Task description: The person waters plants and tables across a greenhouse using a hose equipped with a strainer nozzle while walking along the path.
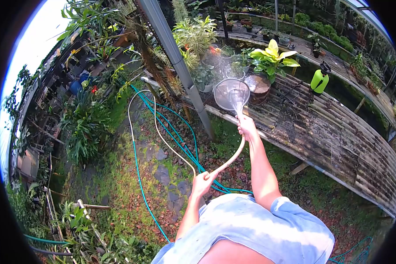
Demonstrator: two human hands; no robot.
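The right hand [246,125] is closed around a long, flexible beige hose [229,163], just below a round, grey, pale-rimmed spray head [232,94] throwing water forward; the left hand [202,182] grips the hose nearer the body. Rightward from the hands stretches a weathered, corrugated counter [308,132], its pale front edge near the right hand.

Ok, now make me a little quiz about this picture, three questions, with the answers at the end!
1. Which hand grips nearer the round spray head? A) left B) right
2. True or false: the left hand holds the lime-green pump sprayer.
3. Fill in: the spray head is letting out ____.

Key:
1. B, the right hand.
2. False: the left hand holds the beige hose; the lime-green pump sprayer stands on the corrugated bench.
3. Water.
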